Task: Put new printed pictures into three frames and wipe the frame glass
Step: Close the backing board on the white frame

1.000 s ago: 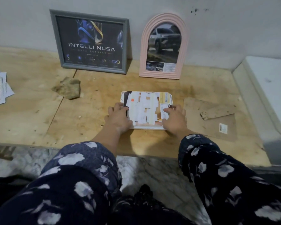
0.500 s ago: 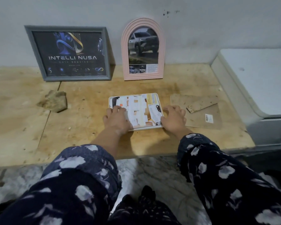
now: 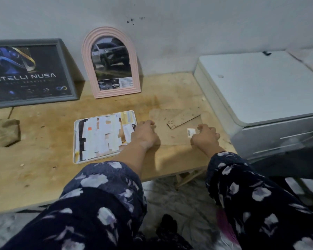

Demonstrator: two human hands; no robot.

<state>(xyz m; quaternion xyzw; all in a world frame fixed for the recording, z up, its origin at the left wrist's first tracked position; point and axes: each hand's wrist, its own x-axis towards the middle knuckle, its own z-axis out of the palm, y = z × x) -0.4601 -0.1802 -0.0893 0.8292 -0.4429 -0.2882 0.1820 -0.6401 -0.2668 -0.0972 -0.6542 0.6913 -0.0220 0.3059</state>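
Observation:
A white frame (image 3: 76,141) lies flat on the wooden table (image 3: 43,159), with a printed picture (image 3: 101,136) of pale patches inside it. Right of it lies a brown backing board (image 3: 172,134) with a barcode sticker (image 3: 191,132) and its stand flap (image 3: 183,119). My left hand (image 3: 145,135) curls over the board's left edge, beside the white frame. My right hand (image 3: 205,136) curls over its right edge by the sticker. A grey frame (image 3: 65,69) with a dark poster and a pink arched frame (image 3: 85,56) with a car picture lean on the wall.
A brownish cloth (image 3: 4,132) lies at the table's left. A white machine (image 3: 260,83) stands against the table's right end. The table's front edge runs just before my knees in dark flowered trousers (image 3: 101,204).
Both hands left the white frame and moved right onto the brown backing board. The view swung to the right, so the frames and cloth now sit further left.

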